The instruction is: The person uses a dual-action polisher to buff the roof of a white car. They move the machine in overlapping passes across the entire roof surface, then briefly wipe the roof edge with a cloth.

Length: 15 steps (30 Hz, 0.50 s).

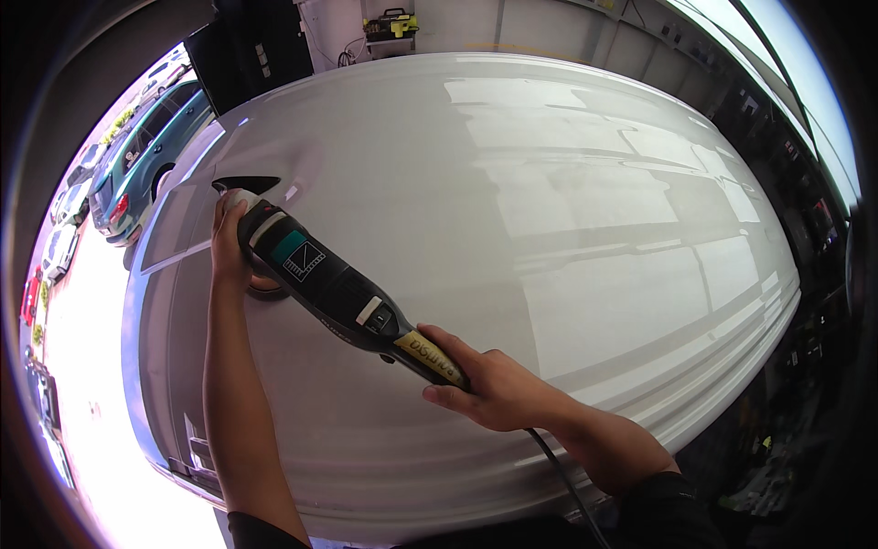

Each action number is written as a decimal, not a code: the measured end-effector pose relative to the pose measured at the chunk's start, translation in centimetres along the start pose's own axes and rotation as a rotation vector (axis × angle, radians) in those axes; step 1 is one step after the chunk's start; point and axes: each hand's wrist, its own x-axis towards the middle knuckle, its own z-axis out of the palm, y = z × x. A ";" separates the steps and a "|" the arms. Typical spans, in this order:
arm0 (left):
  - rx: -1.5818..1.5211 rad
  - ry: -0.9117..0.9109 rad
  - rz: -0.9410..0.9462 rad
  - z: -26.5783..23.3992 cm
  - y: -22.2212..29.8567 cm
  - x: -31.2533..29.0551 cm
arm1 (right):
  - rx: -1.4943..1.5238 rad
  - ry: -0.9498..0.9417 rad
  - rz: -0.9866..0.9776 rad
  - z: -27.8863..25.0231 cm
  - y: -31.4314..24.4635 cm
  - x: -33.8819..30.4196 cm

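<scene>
A black car polisher [329, 288] lies slantwise over the white car roof [421, 183], its head at the upper left and its rear handle at the lower right. My left hand [230, 233] is closed around the front of the polisher's head. Around the rear handle, by a strip of yellow tape, my right hand [489, 384] is wrapped. The edge of a round pad [267, 289] shows beneath the head; most of it is hidden. A dark shark-fin antenna [261, 183] stands on the roof just beyond my left hand.
A black power cord [567, 480] runs from the handle down past my right forearm. At the far wall a yellow-green machine [390, 25] sits on a stand, near a tall black cabinet [251, 55]. Outside on the left, a teal car [151, 160] and several others are parked.
</scene>
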 end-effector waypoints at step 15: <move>-0.164 -0.449 -0.122 29.4 -6.4 -1.9 | 0.471 0.511 0.276 -5.9 6.9 -15.2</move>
